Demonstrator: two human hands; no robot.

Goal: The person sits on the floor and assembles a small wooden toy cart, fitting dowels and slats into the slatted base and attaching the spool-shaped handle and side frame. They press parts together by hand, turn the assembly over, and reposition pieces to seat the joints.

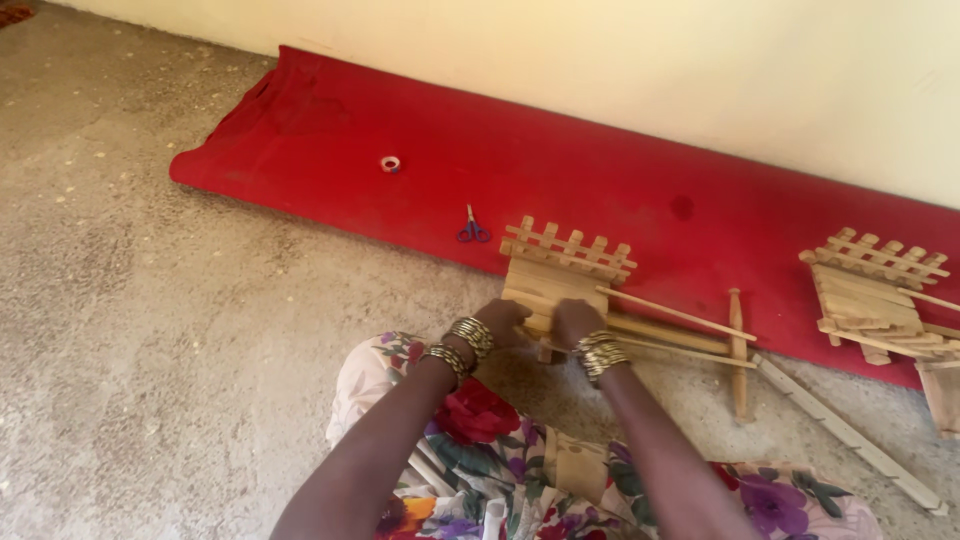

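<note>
Right at the red mat's [620, 190] near edge, a small pale wooden slatted frame with a picket top [562, 268] sits half on mat, half on rough concrete floor [170, 330]. Both the left hand [500, 322] and right hand [577, 322] have their grip clamped on its lower edge. Blue-handled scissors [473, 231] lie just beyond; a second slatted frame [875, 290] stands well apart rightward. Open floor spreads left.

Left hand [503, 318] and right hand [574, 321] grip a wooden cart [560, 275] on red cloth [330, 140].
</note>
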